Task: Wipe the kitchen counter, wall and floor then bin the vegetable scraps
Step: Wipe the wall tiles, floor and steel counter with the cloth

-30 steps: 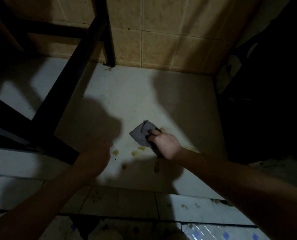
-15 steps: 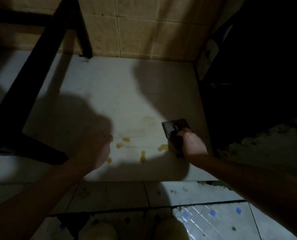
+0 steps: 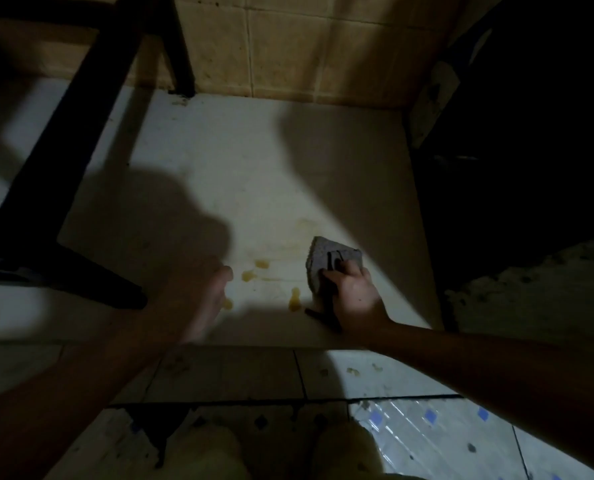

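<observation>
1. Where light falls on the pale floor, R hand presses a grey cloth flat, fingers curled tight over its near edge.
2. Cloth lies right of centre, near the dark right-side edge, well short of the tan tiled wall.
3. Yellow blobs dot the floor just left of the cloth, btwn both hands; one nearly touches the cloth's near corner.
4. L hand sits low by the blobs, blurred & in shadow. Can't tell if its fingers are apart or together.
5. Black frame stands at left; patterned tiles run along the near side.
</observation>
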The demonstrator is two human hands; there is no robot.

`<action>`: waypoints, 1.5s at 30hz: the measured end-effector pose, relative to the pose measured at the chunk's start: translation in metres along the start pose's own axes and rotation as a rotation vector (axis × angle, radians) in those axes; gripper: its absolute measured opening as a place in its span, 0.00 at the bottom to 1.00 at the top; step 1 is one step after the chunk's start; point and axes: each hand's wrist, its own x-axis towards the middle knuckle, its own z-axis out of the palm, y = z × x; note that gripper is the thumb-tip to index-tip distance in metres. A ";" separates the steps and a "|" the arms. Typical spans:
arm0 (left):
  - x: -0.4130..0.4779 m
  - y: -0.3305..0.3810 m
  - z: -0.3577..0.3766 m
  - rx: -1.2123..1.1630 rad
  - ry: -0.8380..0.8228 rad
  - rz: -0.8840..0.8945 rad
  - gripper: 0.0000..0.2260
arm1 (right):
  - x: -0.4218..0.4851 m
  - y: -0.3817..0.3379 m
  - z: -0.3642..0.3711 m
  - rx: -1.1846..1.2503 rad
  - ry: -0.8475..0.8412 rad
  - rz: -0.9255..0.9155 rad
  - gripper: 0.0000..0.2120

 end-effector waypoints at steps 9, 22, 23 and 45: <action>-0.047 -0.020 -0.003 -0.022 -0.085 -0.048 0.09 | 0.034 -0.072 0.033 -0.070 -0.034 -0.194 0.30; -0.076 -0.042 -0.002 0.209 -0.230 -0.193 0.15 | 0.060 -0.130 0.032 -0.263 -0.215 -0.635 0.31; -0.076 -0.043 -0.002 0.205 -0.221 -0.197 0.15 | 0.059 -0.127 0.029 -0.283 -0.224 -0.678 0.30; -0.016 -0.009 0.003 -0.106 -0.120 -0.144 0.10 | 0.029 -0.008 -0.011 -0.346 -0.248 -0.532 0.30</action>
